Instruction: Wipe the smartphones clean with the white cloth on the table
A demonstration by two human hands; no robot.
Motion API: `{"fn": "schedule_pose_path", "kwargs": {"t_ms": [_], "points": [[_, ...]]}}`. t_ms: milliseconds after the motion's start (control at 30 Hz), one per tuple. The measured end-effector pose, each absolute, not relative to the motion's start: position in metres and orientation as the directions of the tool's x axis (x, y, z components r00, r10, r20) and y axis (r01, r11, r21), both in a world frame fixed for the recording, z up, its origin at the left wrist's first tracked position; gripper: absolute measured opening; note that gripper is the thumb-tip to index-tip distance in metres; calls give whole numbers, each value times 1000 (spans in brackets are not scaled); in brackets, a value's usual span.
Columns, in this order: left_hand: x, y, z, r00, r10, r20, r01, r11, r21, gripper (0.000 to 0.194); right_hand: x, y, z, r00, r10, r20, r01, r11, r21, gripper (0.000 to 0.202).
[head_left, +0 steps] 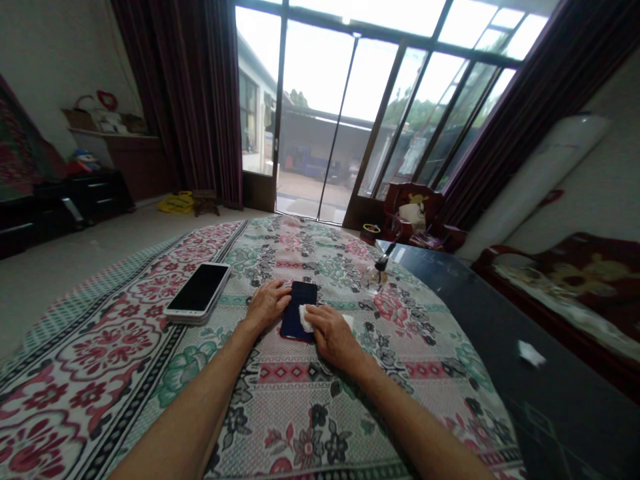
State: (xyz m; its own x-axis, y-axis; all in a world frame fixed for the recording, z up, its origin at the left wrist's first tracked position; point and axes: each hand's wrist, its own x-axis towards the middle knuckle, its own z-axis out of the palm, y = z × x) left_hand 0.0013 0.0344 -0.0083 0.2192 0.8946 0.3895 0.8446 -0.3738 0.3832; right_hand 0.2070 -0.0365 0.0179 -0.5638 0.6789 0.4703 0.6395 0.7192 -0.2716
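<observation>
A dark smartphone (299,301) lies face up on the patterned tablecloth (310,373), straight ahead of me. My left hand (269,303) rests at its left edge, fingers stretched out and fingertips touching the side. On the phone's lower right part, my right hand (330,331) presses a folded white tissue (306,319) against the screen. Part of the tissue sticks out beyond the right side of that hand; the rest is under the fingers. To the left lies a larger white-framed phone (199,291), apparently stacked on another pale item.
A small clear bottle with a black top (379,270) stands at the far right of the cloth. A crumpled white tissue (531,353) lies on the dark tabletop (480,313) at right. Beyond are wooden chairs, a yellow bag (176,203) on the floor, and glass doors.
</observation>
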Motion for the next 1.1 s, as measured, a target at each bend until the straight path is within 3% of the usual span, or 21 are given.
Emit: {"fn": "schedule_pose_path", "kwargs": {"t_ms": [367,600,933,1100], "points": [[2,33,-6,205,896,394,823,-375,426,30,191,-67,26,-665,615,423,585,782,-217,32],[1,36,-11,190,900,393,826,-363,432,29,178,-61,24,-708,595,379,583,796,-161,21],[0,34,-7,218,899,379,828,-376,417,29,220,-51,40,-746,588,312,516,807,-286,31],[1,34,-7,225,899,377,844,-373,387,30,221,-56,42,-739,588,329,520,808,-277,31]]}}
